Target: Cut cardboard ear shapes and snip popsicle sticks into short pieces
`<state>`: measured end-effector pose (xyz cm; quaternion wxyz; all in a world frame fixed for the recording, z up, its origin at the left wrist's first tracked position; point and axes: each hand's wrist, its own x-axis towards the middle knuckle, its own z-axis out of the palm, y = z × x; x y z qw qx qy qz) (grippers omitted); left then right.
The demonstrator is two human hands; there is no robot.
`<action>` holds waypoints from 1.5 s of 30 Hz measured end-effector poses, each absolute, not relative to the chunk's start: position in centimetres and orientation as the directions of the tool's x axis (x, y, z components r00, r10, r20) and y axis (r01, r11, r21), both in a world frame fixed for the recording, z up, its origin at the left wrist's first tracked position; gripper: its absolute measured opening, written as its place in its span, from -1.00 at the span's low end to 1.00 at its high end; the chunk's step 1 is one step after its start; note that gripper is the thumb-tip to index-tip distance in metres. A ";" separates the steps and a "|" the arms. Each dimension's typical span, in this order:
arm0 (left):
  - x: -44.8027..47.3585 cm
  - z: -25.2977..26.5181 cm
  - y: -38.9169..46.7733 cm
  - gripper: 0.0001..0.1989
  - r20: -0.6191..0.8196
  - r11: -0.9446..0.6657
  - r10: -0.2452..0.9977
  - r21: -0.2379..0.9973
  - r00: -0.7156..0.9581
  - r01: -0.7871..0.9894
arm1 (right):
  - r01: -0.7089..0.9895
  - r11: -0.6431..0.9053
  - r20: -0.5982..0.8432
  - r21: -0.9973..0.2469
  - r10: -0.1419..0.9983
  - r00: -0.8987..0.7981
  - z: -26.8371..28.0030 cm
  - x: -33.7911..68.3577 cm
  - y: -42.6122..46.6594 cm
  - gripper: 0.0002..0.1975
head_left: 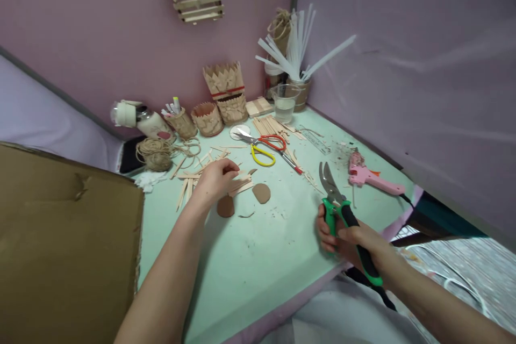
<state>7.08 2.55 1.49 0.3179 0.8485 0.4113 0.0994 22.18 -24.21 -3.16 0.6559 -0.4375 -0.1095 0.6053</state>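
Observation:
My right hand (346, 239) is wrapped round the green and black handles of a pair of pruning shears (332, 188), whose blades point up and away from me, slightly apart. My left hand (220, 177) hovers over a loose pile of thin wooden sticks (189, 183), thumb and fingers pinched together. Whether a stick is between the fingertips cannot be made out. Just in front of that hand lie two brown discs, a darker one (225, 207) and a lighter one (262, 193), each with a trimmed edge. Small offcuts are scattered around them.
Scissors (262, 142) with red and yellow handles lie behind the discs. To the right rests a pink glue gun (373, 178). At the back stand a plastic cup of liquid (285, 110), stick-covered pots (207, 119) and twine (155, 154). A cardboard box (68, 247) borders the left.

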 end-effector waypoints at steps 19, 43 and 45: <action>4.2 1.8 5.9 -0.76 -0.096 -0.422 0.828 0.543 0.553 0.726 | -0.722 -0.125 -0.375 -0.680 0.906 0.196 -4.2 22.7 -22.9 -0.67; 2.2 -1.8 9.1 -0.77 0.073 -0.459 0.882 0.348 0.465 0.817 | -0.925 -0.150 -0.458 -0.350 0.889 0.029 -5.0 24.4 -21.9 -0.60; 2.1 -2.1 9.4 -0.71 0.104 -0.470 0.880 0.332 0.463 0.818 | -0.926 -0.145 -0.447 -0.349 0.894 0.028 -5.2 24.5 -22.0 -0.59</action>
